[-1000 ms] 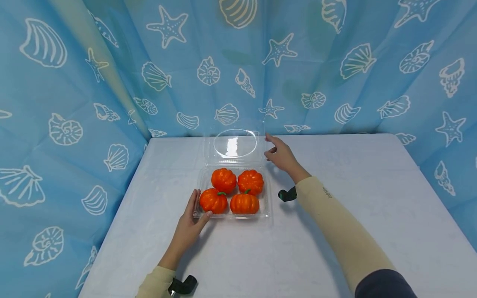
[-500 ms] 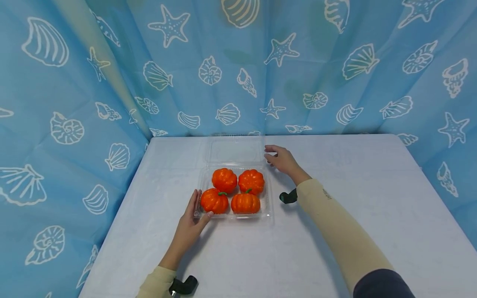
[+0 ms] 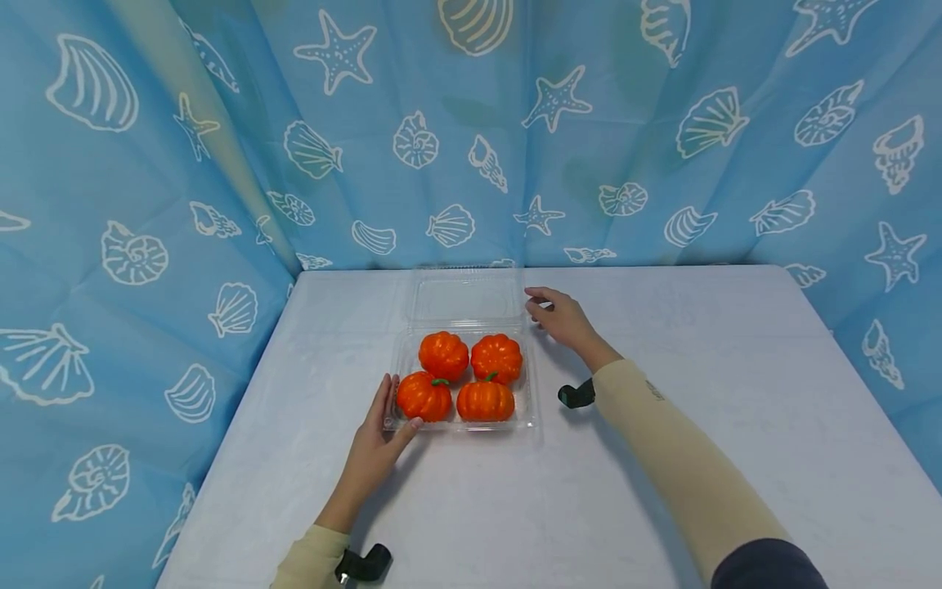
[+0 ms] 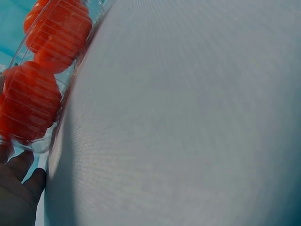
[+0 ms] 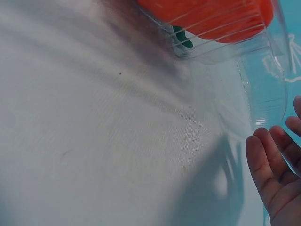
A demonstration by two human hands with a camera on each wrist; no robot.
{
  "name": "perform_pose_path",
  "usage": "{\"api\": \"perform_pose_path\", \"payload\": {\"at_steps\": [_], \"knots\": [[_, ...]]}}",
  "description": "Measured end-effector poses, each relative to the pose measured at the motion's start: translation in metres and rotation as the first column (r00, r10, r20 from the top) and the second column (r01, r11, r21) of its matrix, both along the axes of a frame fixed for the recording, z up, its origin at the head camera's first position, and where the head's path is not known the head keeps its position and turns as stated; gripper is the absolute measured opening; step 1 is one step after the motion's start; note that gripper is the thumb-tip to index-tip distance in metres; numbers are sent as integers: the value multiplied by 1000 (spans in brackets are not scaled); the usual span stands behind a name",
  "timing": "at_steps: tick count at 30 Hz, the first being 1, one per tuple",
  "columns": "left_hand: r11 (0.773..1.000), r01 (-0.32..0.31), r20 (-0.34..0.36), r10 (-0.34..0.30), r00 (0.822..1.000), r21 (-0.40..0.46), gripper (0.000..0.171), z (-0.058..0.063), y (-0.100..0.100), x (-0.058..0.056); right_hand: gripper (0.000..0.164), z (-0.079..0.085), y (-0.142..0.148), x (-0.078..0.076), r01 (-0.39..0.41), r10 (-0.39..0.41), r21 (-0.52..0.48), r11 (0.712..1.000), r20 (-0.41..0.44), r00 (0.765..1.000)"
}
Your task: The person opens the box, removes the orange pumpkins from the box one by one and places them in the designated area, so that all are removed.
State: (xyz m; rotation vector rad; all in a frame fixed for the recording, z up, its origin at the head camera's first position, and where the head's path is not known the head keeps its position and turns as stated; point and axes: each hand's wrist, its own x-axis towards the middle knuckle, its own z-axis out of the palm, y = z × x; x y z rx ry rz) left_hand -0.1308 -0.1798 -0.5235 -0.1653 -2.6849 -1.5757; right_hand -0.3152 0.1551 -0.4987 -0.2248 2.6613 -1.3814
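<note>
Opening the lid point(image 3: 465, 298) toward the counter's point(image 3: 684, 335) far edge seems done: left hand point(image 3: 374, 446) grips the tray point(image 3: 529, 401), right hand point(image 3: 561, 319) has loose fingers; next calls for steadiness.

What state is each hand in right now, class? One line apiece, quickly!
Left hand: holding the clear box by its near left corner.
Right hand: open, beside the raised lid; whether it touches cannot be told.
</note>
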Motion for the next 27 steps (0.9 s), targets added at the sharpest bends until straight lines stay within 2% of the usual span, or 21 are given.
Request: {"api": "perform_pose_path", "payload": {"at_steps": [15,27], "knots": [[1000,-1,1,1,1000,-5,93,-2,0,-1,48,14,9,29,-59,63,66,996,-54,997],[1000,-3,5,3,1000,7,92,-3,0,-1,48,30,0,68,-132,136,43,990,-84,987]]}}
